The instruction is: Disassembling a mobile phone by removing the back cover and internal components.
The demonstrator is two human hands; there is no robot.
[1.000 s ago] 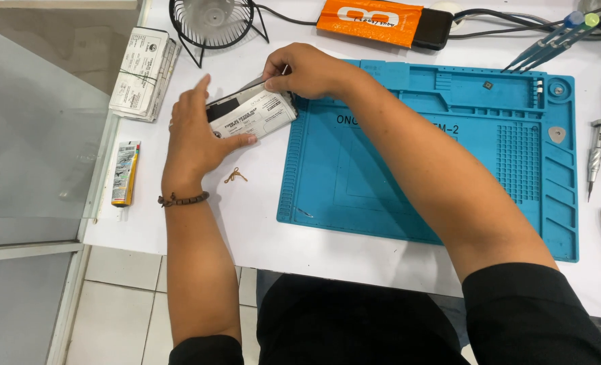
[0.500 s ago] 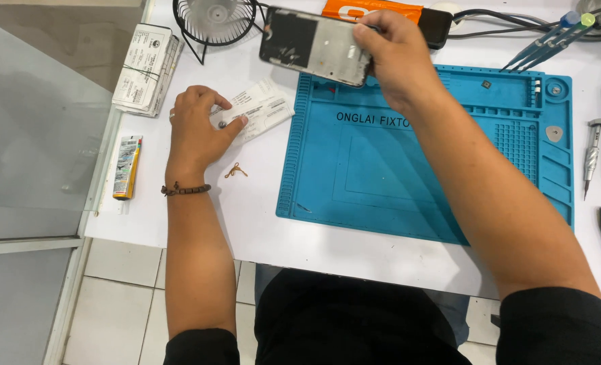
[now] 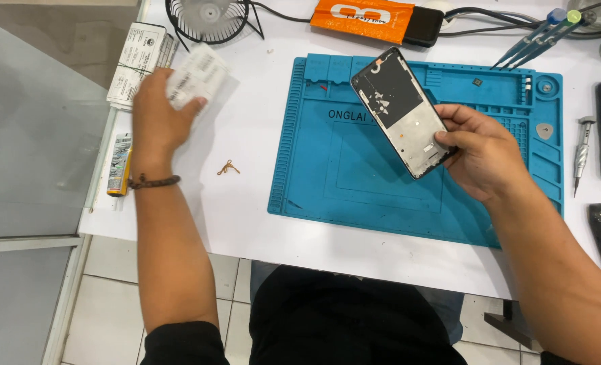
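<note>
My right hand (image 3: 484,152) holds an opened phone frame (image 3: 398,108) by its lower end, tilted above the blue work mat (image 3: 327,182). The frame shows a dark upper half and a silvery lower half. My left hand (image 3: 155,115) grips a white printed packet (image 3: 199,74), blurred, at the table's left side beside a stack of similar white packets (image 3: 136,61). A beaded band sits on my left wrist.
A small black fan (image 3: 205,17) and an orange box (image 3: 364,17) stand at the back. A small brown bit (image 3: 228,167) lies on the white table. A yellow tube (image 3: 119,165) rests at the left edge. Screwdrivers (image 3: 581,152) and dark tools lie at right.
My right hand brought the phone frame down from the back of the table over the mat. My left hand lifted the white packet and carried it left and away.
</note>
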